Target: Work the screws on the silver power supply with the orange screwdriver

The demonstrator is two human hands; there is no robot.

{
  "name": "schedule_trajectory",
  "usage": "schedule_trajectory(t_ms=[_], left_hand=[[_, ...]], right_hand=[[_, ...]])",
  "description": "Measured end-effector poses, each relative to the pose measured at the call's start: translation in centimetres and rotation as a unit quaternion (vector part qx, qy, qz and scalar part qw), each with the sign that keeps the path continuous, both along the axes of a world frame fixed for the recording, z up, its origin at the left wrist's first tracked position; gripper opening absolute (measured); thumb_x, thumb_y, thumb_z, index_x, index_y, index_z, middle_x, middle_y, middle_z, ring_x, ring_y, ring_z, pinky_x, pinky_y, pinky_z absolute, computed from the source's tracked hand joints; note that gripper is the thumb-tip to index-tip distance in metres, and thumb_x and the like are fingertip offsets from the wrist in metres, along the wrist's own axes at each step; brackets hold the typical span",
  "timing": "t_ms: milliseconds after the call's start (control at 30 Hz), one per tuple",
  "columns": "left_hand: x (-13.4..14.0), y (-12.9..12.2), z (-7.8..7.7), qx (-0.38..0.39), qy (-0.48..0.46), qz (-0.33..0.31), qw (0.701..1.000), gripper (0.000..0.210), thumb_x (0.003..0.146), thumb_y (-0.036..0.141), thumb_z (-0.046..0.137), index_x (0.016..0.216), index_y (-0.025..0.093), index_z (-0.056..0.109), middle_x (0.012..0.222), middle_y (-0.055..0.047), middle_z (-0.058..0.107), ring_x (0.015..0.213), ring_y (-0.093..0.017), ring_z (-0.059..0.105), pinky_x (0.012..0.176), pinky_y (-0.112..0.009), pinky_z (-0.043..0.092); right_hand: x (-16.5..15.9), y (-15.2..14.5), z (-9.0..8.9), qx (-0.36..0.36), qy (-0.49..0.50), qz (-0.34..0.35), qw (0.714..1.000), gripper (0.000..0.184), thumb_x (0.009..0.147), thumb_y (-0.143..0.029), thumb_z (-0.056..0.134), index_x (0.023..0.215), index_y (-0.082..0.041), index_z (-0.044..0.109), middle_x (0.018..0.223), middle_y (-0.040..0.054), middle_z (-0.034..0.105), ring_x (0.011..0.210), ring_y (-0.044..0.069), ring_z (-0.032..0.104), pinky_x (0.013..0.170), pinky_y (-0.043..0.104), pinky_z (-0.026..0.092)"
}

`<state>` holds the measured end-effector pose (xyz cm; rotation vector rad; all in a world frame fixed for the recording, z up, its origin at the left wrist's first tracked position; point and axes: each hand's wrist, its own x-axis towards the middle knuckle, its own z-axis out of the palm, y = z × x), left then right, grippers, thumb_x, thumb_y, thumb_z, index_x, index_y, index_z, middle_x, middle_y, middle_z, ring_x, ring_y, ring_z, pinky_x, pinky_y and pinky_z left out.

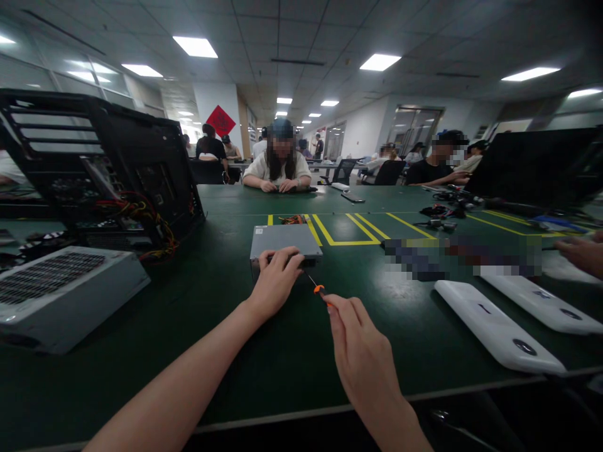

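A grey metal computer power supply (282, 237) lies on the green table, with a bundle of coloured cables (293, 220) behind it. My left hand (274, 279) rests over its near edge, fingers curled on the casing and holding it. In my right hand (362, 342) is a screwdriver (320, 290) with an orange and black handle. Its thin shaft slants up and left to the near face of the power supply, close to my left fingertips. Whether the tip sits in a screw cannot be made out, since that face is mostly hidden.
To the left stand an open black computer case (101, 169) and a second power supply (70, 295) with a grille. Two white elongated devices (499, 326) lie at right, near a black monitor (532, 166). A person (277, 166) sits opposite; another person's hand (584, 254) shows at far right.
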<state>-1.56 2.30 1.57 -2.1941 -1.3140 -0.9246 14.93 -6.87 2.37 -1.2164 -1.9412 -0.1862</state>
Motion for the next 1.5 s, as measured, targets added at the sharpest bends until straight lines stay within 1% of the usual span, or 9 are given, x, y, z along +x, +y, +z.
schedule_trajectory(t_ms=[167,267,467,633,733,933,1067,1300,1500], left_hand=[[0.1,0.0,0.1,-0.012,-0.006,0.026,1.0,0.035,0.083,0.019,0.047,0.117,0.015,0.044,0.121,-0.012,0.051,0.11,-0.023,0.045,0.091,-0.039,0.028],[0.2,-0.1,0.2,-0.015,0.0,0.031,0.999,0.033,0.083,0.019,0.045,0.116,0.016,0.045,0.12,-0.011,0.051,0.109,-0.023,0.046,0.09,-0.039,0.029],[0.3,0.0,0.2,-0.02,-0.008,0.034,0.999,0.032,0.082,0.02,0.047,0.114,0.018,0.046,0.12,-0.009,0.052,0.11,-0.023,0.045,0.09,-0.039,0.028],[0.6,0.0,0.4,-0.012,-0.017,0.041,0.999,0.035,0.081,0.026,0.052,0.115,0.018,0.045,0.117,-0.01,0.053,0.109,-0.023,0.045,0.089,-0.04,0.028],[0.7,-0.1,0.4,0.001,0.007,0.039,0.999,0.029,0.083,0.03,0.05,0.111,0.022,0.048,0.119,-0.01,0.051,0.108,-0.025,0.045,0.086,-0.042,0.028],[0.4,-0.2,0.3,0.014,0.05,0.022,0.998,0.011,0.085,0.026,0.046,0.089,0.024,0.057,0.122,-0.008,0.048,0.111,-0.023,0.042,0.086,-0.044,0.025],[0.4,-0.3,0.4,-0.006,0.037,0.011,0.999,0.012,0.085,0.022,0.046,0.088,0.025,0.057,0.124,-0.006,0.048,0.112,-0.023,0.042,0.086,-0.043,0.026],[0.4,0.0,0.2,-0.018,0.01,0.01,1.0,0.019,0.085,0.022,0.046,0.102,0.024,0.054,0.124,-0.008,0.05,0.114,-0.023,0.043,0.089,-0.043,0.025],[0.0,0.1,0.3,-0.035,-0.025,-0.002,0.999,0.039,0.083,0.02,0.048,0.121,0.018,0.038,0.124,-0.011,0.051,0.115,-0.02,0.044,0.092,-0.038,0.026]], right_hand=[[-0.3,-0.2,-0.6,-0.016,-0.001,0.015,1.0,0.03,0.092,-0.028,0.026,0.107,-0.014,0.048,0.099,0.0141,0.054,0.068,0.017,0.063,0.045,0.025,0.05],[-0.2,-0.3,-0.8,-0.045,0.024,0.035,0.998,0.028,0.092,-0.028,0.026,0.107,-0.014,0.046,0.089,0.0108,0.059,0.069,0.018,0.065,0.051,0.026,0.051],[0.5,0.2,-1.2,-0.145,0.037,0.01,0.989,0.023,0.089,-0.036,0.04,0.099,-0.016,0.043,0.066,0.0024,0.062,0.051,0.019,0.063,0.042,0.026,0.046],[-0.1,0.4,-1.5,-0.092,0.016,-0.008,0.996,0.017,0.087,-0.032,0.041,0.091,-0.017,0.046,0.078,0.006,0.058,0.059,0.019,0.062,0.045,0.028,0.047],[-0.7,0.5,-1.1,-0.045,0.045,-0.005,0.998,0.021,0.087,-0.028,0.04,0.101,-0.015,0.049,0.097,0.0117,0.051,0.071,0.019,0.062,0.051,0.028,0.05],[0.1,0.7,0.8,-0.071,0.056,0.11,0.99,0.016,0.085,-0.021,0.044,0.098,-0.019,0.053,0.108,0.0094,0.05,0.094,0.019,0.058,0.079,0.036,0.051],[1.7,0.9,2.4,-0.122,-0.022,0.214,0.969,0.024,0.084,-0.022,0.047,0.108,-0.022,0.05,0.127,0.0091,0.043,0.113,0.02,0.048,0.09,0.036,0.046],[3.9,4.5,3.6,-0.017,-0.166,0.358,0.919,0.017,0.088,-0.029,0.045,0.096,-0.017,0.054,0.111,0.0102,0.057,0.102,0.018,0.055,0.085,0.033,0.047],[5.0,6.1,2.8,-0.012,-0.216,0.45,0.866,0.04,0.087,-0.035,0.04,0.121,-0.013,0.043,0.122,0.0162,0.047,0.11,0.021,0.049,0.086,0.034,0.045]])
